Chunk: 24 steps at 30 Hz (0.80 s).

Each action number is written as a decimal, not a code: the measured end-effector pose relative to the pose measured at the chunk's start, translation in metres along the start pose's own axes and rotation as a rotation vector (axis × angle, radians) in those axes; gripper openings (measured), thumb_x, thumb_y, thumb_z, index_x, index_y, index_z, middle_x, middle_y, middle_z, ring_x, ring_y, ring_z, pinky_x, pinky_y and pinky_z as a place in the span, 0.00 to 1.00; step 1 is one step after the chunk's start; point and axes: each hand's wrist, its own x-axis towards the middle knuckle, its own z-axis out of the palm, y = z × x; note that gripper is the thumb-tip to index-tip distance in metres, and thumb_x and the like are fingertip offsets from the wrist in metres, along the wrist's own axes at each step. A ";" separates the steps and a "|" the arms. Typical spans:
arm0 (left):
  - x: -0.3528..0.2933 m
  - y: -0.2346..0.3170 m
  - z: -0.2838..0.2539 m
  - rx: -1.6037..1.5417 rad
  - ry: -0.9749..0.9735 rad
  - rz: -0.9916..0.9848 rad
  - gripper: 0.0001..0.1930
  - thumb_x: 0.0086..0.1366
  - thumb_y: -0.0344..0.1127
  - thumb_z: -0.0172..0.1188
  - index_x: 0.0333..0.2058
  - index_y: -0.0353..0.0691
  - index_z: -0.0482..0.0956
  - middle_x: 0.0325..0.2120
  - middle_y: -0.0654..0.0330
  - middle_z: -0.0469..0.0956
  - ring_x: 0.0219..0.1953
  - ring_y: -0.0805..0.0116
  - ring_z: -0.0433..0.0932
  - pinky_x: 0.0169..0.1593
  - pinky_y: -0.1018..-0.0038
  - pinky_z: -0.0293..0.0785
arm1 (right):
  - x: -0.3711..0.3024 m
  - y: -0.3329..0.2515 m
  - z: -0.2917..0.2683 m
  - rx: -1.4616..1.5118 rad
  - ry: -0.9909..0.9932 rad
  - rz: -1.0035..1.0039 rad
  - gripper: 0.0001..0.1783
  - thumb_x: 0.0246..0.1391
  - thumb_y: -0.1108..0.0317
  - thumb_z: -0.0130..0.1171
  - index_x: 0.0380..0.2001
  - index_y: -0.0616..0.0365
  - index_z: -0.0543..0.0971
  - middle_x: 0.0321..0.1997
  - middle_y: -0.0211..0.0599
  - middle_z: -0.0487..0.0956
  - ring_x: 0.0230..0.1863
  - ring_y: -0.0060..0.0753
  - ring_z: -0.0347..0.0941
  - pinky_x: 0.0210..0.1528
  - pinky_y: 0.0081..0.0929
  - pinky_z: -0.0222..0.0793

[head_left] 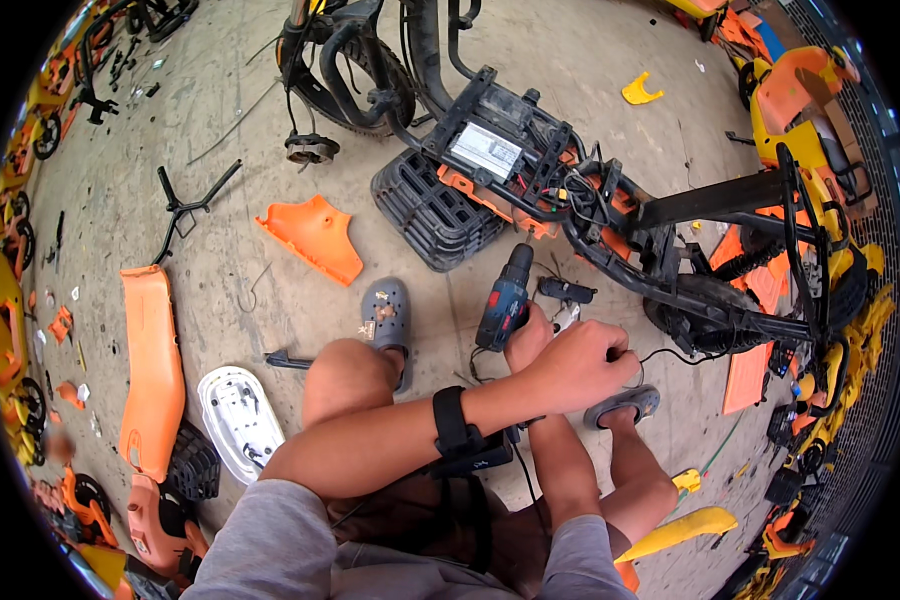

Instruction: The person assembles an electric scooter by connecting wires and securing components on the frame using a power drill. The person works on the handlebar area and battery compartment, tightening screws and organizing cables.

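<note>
Nearest, the left forearm with its black strap (451, 420) crosses over the right one, a cramped posture; uncrossing them would probably steady the tool. The right hand (530, 338) appears closed round the grip of the blue-and-black drill (505, 308), though most of its fingers are hidden. The left hand (595, 368) lies just beyond the right wrist, fingers curled inward; a dark spot shows among them, but I cannot tell how far they close or whether they hold anything. The drill points away from the body, its nose toward the black vehicle frame (715, 199); whether a bit is fitted is too small to make out. Good handling would mean setting it square to any fastener, pressing before squeezing the trigger, and easing off gently. Farther out, the loose wires (568, 195) on the frame deserve clearance from a spinning chuck. The black crate (410, 215) seems to prop the frame, so its steadiness is worth checking before leaning in.
</note>
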 end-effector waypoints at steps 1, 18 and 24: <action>0.000 -0.001 0.001 0.010 -0.004 0.005 0.16 0.59 0.42 0.57 0.18 0.37 0.75 0.16 0.56 0.76 0.21 0.55 0.73 0.51 0.62 0.60 | 0.000 0.001 0.000 0.007 0.001 0.008 0.16 0.49 0.79 0.49 0.42 0.62 0.77 0.36 0.57 0.80 0.38 0.63 0.75 0.42 0.51 0.69; 0.004 -0.006 0.009 -0.148 -0.020 0.017 0.13 0.55 0.33 0.57 0.20 0.27 0.75 0.17 0.44 0.75 0.19 0.50 0.75 0.26 0.62 0.69 | 0.014 0.013 -0.012 -0.059 -0.040 -0.086 0.16 0.47 0.76 0.55 0.42 0.59 0.75 0.36 0.53 0.80 0.34 0.62 0.75 0.37 0.52 0.70; 0.002 -0.005 0.014 0.135 0.073 0.101 0.13 0.54 0.36 0.59 0.19 0.30 0.77 0.16 0.49 0.75 0.28 0.51 0.71 0.44 0.60 0.65 | 0.017 0.011 -0.023 -0.153 -0.041 -0.124 0.14 0.47 0.74 0.56 0.40 0.59 0.76 0.35 0.49 0.80 0.35 0.58 0.76 0.37 0.49 0.70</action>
